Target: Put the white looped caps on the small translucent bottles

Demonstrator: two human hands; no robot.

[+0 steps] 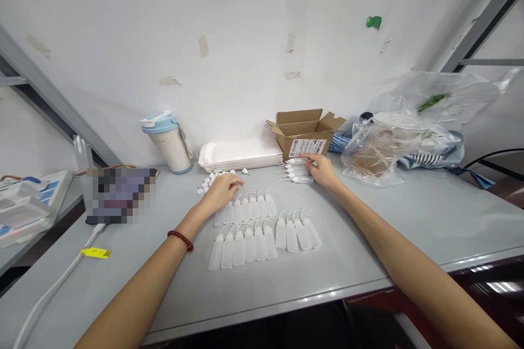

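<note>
My left hand [222,192] is closed, fingers curled and thumb tucked near the fingertips, beside a cluster of small white caps [207,180]; what it holds, if anything, is hidden. Just below it lies a row of translucent squeeze bottles [257,208] with thin curved spouts. Two more groups of such bottles, one at the lower left [238,250] and one at the lower right [291,236], lie nearer the front. Farther right, my right hand [322,170] pinches the end of a squeeze bottle [295,162] atop a small pile, its spout pointing left.
Behind the bottles are stacked white trays [241,157] and an open cardboard box [306,133]. A blue-lidded tumbler [170,144] stands at the left, near a pixelated device [118,195] with a white cable [61,281]. Plastic bags [376,152] and blue cloth [462,152] crowd the right.
</note>
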